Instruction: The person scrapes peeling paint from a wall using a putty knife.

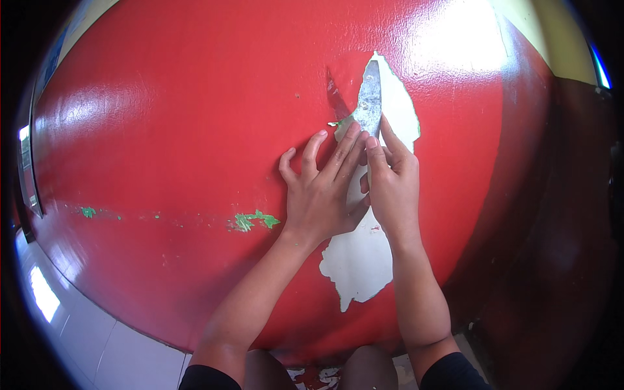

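Note:
A patch of white undersurface [360, 258] lies bare in the red painted wall [204, 161], with a ragged edge of peeled paint. Over its upper part stands a worn grey metal blade [369, 92], point upward, against the wall. My right hand [397, 190] grips the blade's lower end between thumb and fingers; any handle is hidden. My left hand [321, 190] is spread over the wall, its index and middle fingertips at the blade's lower left edge. A small curl of loose paint [334, 124] with a green edge sticks out left of the blade.
Green paint spots [256, 220] show through the red at left. Pale floor tiles [122, 356] run along the wall's foot. Paint flakes [329, 375] lie on the floor between my knees [369, 368]. A dark brown surface [551, 243] stands at right.

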A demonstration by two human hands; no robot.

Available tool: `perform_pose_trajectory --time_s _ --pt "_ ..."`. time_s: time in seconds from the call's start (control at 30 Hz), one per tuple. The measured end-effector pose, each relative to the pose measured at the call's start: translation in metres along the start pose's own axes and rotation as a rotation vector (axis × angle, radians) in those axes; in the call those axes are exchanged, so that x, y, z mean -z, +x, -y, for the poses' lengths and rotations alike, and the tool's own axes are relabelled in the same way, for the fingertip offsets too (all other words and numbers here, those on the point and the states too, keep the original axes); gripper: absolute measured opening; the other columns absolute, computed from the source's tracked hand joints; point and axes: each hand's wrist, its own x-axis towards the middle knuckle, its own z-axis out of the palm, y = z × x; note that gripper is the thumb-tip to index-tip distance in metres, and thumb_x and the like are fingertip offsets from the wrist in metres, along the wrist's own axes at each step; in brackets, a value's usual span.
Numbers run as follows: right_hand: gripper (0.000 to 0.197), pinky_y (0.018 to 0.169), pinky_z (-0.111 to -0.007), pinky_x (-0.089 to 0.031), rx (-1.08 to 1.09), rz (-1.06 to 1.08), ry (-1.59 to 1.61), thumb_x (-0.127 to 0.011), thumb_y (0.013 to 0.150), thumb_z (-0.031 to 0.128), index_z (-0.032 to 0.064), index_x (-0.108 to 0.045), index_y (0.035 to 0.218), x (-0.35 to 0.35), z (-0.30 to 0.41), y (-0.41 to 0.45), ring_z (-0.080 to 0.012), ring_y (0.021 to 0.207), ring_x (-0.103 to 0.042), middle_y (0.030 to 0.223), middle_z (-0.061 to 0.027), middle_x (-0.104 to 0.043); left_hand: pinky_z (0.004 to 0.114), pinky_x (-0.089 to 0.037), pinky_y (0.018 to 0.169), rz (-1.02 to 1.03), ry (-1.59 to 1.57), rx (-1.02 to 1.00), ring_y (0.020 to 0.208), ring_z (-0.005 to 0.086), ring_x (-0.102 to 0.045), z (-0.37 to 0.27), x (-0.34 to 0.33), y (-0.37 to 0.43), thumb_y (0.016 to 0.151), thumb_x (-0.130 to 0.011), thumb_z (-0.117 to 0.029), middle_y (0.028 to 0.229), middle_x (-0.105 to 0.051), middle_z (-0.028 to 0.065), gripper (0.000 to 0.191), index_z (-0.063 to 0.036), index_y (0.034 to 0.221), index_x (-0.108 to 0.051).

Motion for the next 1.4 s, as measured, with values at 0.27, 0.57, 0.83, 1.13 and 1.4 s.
perform_pose_trajectory --time_s 0.27,0.57,0.83,1.13,1.4 --pt "0.048 0.054 -0.030 -0.049 -0.195 0.051 0.010 -0.059 0.108 0.013 0.0020 -0.055 0.155 0.007 0.023 0.020 -0.0093 0.057 -0.059 0.079 -0.0092 -0.072 0.063 -0.021 0.118 0.022 0.021 0.033 0.149 0.0308 -0.033 -0.003 0.001 -0.001 0.088 -0.069 -0.057 0.174 -0.034 -0.0095 0.085 -0.0229 0.162 -0.049" --pt "0.044 0.039 -0.029 -0.040 -0.199 0.062 0.000 -0.064 0.106 0.020 -0.0009 -0.062 0.144 0.016 0.035 0.058 -0.0104 0.049 -0.057 0.082 -0.0092 -0.070 0.063 -0.020 0.119 0.048 0.112 0.013 0.147 0.0353 -0.032 -0.003 -0.003 -0.003 0.091 -0.062 -0.068 0.177 -0.030 -0.0043 0.096 -0.0184 0.169 -0.036" --pt "0.025 0.044 -0.027 -0.040 -0.262 0.102 -0.141 -0.066 0.104 0.026 0.0066 -0.060 0.118 0.031 0.061 0.074 -0.0099 0.056 -0.056 0.088 -0.0069 -0.069 0.064 -0.020 0.119 0.049 0.130 -0.002 0.146 0.0359 -0.035 -0.004 -0.005 -0.003 0.090 -0.063 -0.070 0.177 -0.030 -0.0030 0.100 -0.0185 0.170 -0.034" --pt "0.024 0.040 -0.030 -0.039 -0.238 0.167 -0.098 -0.072 0.100 0.025 0.0047 -0.060 0.107 0.050 0.054 0.102 -0.0123 0.052 -0.058 0.084 -0.0091 -0.071 0.065 -0.021 0.118 0.004 0.107 -0.004 0.142 0.0350 -0.039 -0.005 -0.008 -0.002 0.089 -0.064 -0.071 0.175 -0.034 -0.0026 0.102 -0.0157 0.169 -0.034" --pt "0.027 0.040 -0.030 -0.041 -0.226 0.141 0.019 -0.079 0.096 0.027 0.0068 -0.060 0.098 0.048 0.039 0.109 -0.0127 0.053 -0.060 0.084 -0.0108 -0.074 0.065 -0.021 0.118 0.015 0.123 0.001 0.140 0.0347 -0.040 -0.006 -0.007 -0.003 0.088 -0.063 -0.073 0.174 -0.036 -0.0039 0.102 -0.0150 0.168 -0.037"
